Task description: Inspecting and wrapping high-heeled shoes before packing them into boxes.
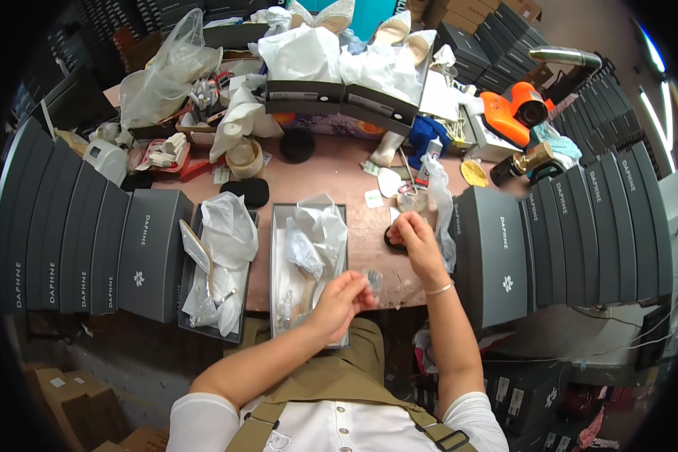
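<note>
My left hand (340, 303) is closed in a pinch on a small clear plastic bag (373, 280), just over the right edge of an open shoe box (342, 260). In that box lie white tissue paper (325, 220) and a high-heeled shoe (309, 290), partly wrapped in thin plastic. My right hand (416, 239) has its fingers drawn together above a black round thing (394, 239) on the tabletop (369, 226); whatever its fingertips hold is hidden. Left of the middle box, a second open box (250, 277) holds a silvery heeled shoe (197, 248) and crumpled tissue (230, 226).
Closed grey shoe boxes stand in rows at the left (147, 256) and right (497, 252). Two open boxes of sparkly shoes (301, 89) sit at the back. An orange tool (508, 117), a tape roll (245, 158) and a clear plastic bag (443, 203) lie about.
</note>
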A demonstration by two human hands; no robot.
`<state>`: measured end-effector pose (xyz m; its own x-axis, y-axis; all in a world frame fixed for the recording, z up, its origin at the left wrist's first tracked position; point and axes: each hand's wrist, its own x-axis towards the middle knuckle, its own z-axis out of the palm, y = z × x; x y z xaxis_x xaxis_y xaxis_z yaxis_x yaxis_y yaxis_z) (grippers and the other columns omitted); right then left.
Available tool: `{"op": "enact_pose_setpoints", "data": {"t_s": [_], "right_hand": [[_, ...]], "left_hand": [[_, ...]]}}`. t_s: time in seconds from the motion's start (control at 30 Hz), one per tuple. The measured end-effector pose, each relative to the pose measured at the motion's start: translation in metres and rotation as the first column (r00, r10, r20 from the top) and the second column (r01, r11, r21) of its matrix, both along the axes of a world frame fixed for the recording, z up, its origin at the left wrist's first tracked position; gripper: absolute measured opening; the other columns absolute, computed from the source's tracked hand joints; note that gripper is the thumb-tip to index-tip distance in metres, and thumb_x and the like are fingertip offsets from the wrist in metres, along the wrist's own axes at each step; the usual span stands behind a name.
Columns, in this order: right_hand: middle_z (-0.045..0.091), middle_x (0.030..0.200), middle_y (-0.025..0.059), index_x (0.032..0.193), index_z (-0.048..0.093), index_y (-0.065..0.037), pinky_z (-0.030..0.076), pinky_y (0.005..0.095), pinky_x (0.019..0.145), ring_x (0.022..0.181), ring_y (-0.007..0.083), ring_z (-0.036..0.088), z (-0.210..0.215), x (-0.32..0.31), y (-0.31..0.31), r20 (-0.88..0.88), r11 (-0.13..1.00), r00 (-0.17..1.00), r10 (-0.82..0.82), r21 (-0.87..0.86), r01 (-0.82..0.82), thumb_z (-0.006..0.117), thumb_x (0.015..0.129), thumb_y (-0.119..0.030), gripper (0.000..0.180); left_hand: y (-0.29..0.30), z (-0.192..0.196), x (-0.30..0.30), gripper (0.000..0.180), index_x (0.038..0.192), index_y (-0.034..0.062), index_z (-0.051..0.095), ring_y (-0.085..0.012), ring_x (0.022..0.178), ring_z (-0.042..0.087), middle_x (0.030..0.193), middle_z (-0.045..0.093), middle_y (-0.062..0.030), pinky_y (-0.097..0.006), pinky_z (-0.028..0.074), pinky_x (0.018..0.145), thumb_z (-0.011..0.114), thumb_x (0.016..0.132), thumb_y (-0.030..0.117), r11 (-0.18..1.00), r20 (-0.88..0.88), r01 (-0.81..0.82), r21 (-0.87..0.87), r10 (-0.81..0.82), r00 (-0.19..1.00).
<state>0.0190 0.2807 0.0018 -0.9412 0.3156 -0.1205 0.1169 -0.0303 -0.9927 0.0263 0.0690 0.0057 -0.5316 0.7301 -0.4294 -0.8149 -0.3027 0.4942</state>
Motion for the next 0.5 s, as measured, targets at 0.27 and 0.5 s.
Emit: {"op": "enact_pose_setpoints", "data": {"t_s": [0.27,0.5], "right_hand": [[0.062,0.082,0.0220,0.086,0.057,-0.002,0.046,0.0491,0.070,0.080,0.0417,0.058,-0.088,-0.197,0.051,-0.014,0.441,0.999,0.047,0.898,-0.008,0.054,0.088,-0.013,0.012],[0.064,0.097,0.0185,0.097,0.066,-0.009,0.050,0.0474,0.076,0.085,0.0370,0.063,-0.138,-0.261,0.063,0.210,0.140,0.977,-0.025,0.969,-0.204,0.052,0.088,-0.022,0.021]], "left_hand": [[-0.076,0.025,-0.025,0.013,0.094,0.0028,0.053,-0.0142,0.084,0.058,0.088,0.057,-0.0043,-0.031,0.048,0.084,0.050,0.097,0.015,0.968,-0.064,0.244,0.065,-0.240,0.969],[-0.095,0.014,-0.050,0.016,0.096,0.0017,0.053,-0.0126,0.086,0.057,0.088,0.057,-0.0038,-0.029,0.046,0.084,0.049,0.098,0.017,0.973,-0.052,0.226,0.036,-0.224,0.973]]}}
